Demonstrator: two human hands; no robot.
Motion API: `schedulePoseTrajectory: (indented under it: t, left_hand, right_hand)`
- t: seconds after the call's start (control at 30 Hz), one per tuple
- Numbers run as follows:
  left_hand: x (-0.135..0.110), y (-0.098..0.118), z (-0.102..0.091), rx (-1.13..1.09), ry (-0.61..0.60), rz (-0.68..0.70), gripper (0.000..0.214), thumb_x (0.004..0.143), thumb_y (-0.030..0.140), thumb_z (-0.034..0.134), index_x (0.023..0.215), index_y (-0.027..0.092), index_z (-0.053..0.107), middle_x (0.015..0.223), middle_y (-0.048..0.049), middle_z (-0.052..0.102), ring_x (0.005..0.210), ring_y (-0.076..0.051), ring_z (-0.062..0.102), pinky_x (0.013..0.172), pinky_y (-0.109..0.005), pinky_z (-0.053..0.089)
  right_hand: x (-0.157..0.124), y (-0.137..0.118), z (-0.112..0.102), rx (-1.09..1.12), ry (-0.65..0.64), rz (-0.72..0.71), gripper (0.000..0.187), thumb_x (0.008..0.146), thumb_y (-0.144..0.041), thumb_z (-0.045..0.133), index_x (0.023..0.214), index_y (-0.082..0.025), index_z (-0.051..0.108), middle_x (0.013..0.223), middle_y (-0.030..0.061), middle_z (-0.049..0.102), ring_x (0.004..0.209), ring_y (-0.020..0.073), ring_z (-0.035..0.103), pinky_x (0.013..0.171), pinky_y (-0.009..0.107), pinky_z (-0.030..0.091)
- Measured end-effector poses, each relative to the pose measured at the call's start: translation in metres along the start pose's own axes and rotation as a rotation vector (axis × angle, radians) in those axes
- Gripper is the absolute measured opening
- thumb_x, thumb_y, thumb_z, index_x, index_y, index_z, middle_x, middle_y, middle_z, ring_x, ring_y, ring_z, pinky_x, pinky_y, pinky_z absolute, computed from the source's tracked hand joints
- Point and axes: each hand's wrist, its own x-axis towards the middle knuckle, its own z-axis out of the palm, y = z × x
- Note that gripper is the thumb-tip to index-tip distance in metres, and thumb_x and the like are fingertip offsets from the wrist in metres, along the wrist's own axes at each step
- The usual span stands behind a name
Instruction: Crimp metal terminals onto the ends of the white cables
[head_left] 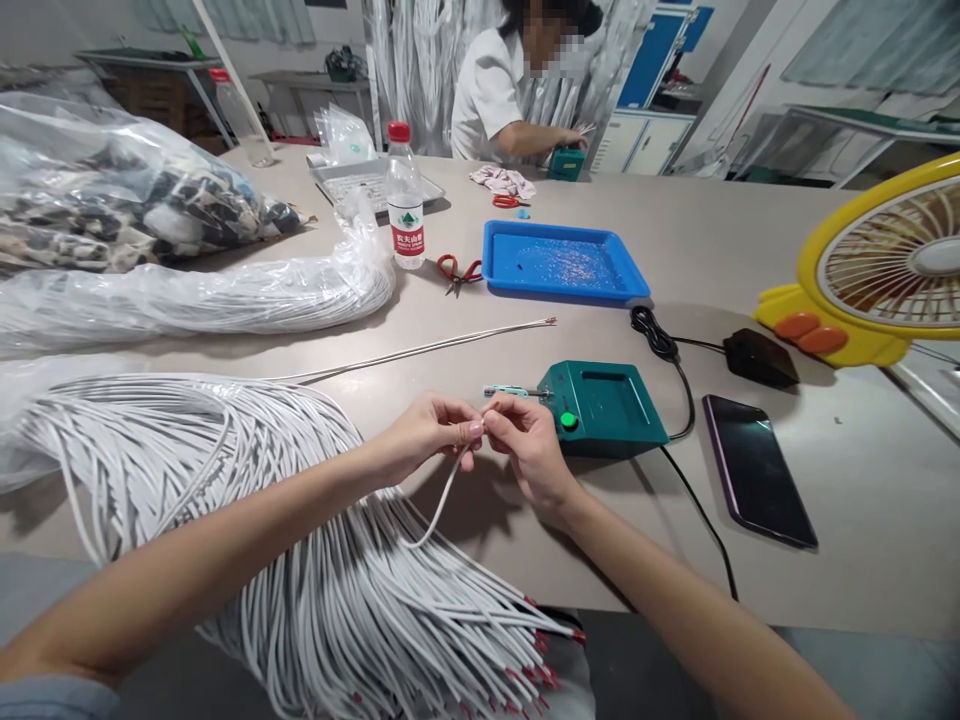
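Between my two hands is the end of a white cable (448, 492). The fingers of my left hand (431, 435) pinch it, and my right hand (521, 440) pinches at its tip, which the fingertips hide. The cable curves down to a big bundle of white cables (300, 560) with red ends, spread under my left forearm and over the table's front edge. Just behind my right hand stands a green machine (607, 400) with a green button and a metal piece sticking out to the left. Beyond my hands a few cables (420, 350) lie apart, their ends reddish.
A blue tray (562, 262) with small scraps, red-handled scissors (457, 272) and a water bottle (406, 200) stand farther back. On the right are a phone (757, 468), a black adapter (759, 358) and a yellow fan (840, 300). Bagged cables (187, 300) lie left. A person (491, 95) works opposite.
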Motion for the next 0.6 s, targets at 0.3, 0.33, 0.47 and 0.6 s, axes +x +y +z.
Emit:
schedulePoseTrajectory:
  t: [0.3,0.33,0.47,0.6]
  left_hand:
    - [-0.002,0.007,0.003,-0.102,-0.096,-0.108,0.026,0.073,0.032,0.072,0.071,0.007,0.063,0.055,-0.0002,0.058,0.043,-0.007,0.055,0.047,-0.017,0.038]
    - [-0.002,0.007,0.003,-0.104,-0.097,-0.111,0.027,0.072,0.032,0.073,0.072,0.007,0.063,0.055,-0.0004,0.058,0.043,-0.007,0.055,0.047,-0.016,0.038]
    - [-0.002,0.005,0.000,-0.088,-0.074,-0.067,0.027,0.071,0.033,0.075,0.073,0.008,0.065,0.057,-0.0019,0.060,0.047,-0.009,0.058,0.049,-0.018,0.039]
    - [-0.004,0.006,0.000,-0.046,-0.015,0.094,0.022,0.072,0.029,0.074,0.072,0.009,0.066,0.061,-0.0026,0.062,0.058,-0.011,0.061,0.059,-0.021,0.044]
  right_hand:
    - [0.001,-0.009,-0.004,0.001,-0.022,-0.051,0.021,0.075,-0.033,0.069,0.069,-0.016,0.059,0.060,-0.0021,0.050,0.051,0.0073,0.042,0.048,0.022,0.030]
    - [0.001,-0.011,-0.005,-0.005,-0.004,-0.075,0.021,0.076,-0.034,0.068,0.069,-0.017,0.058,0.060,-0.0030,0.048,0.049,0.0067,0.040,0.047,0.022,0.029]
    - [-0.005,-0.017,-0.003,-0.194,0.158,-0.313,0.020,0.084,-0.031,0.061,0.069,-0.018,0.055,0.061,-0.0041,0.043,0.052,0.0070,0.039,0.051,0.023,0.034]
    - [-0.013,-0.011,0.007,-0.379,0.206,-0.413,0.007,0.085,-0.025,0.058,0.082,-0.019,0.058,0.076,-0.0003,0.052,0.067,0.0098,0.051,0.059,0.023,0.042]
